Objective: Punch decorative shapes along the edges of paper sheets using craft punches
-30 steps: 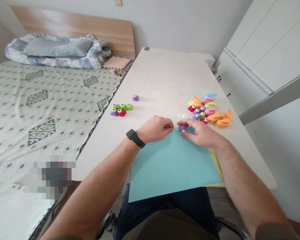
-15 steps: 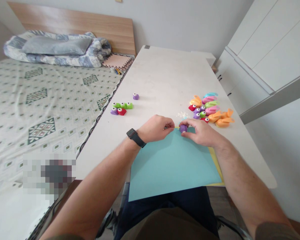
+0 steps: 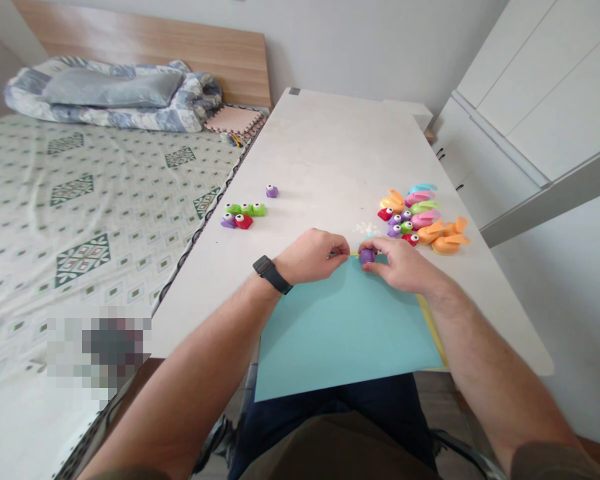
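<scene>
A light blue paper sheet (image 3: 340, 327) lies on the white table (image 3: 320, 153), with a yellow sheet (image 3: 433, 333) showing under its right edge. My left hand (image 3: 311, 255), a black watch on its wrist, pinches the sheet's far edge with closed fingers. My right hand (image 3: 403, 263) grips a small purple paper punch (image 3: 366, 255) set on that same far edge. The two hands sit close together, a few centimetres apart.
A pile of coloured punches (image 3: 423, 217) lies to the right, with white paper bits (image 3: 366, 229) beside it. A small group of green, red and purple punches (image 3: 243, 215) and a lone purple one (image 3: 271, 191) lie to the left. A bed (image 3: 80, 193) borders the table's left side.
The purple punch and my right hand have shifted slightly along the sheet's far edge. My left hand keeps its pinch in place.
</scene>
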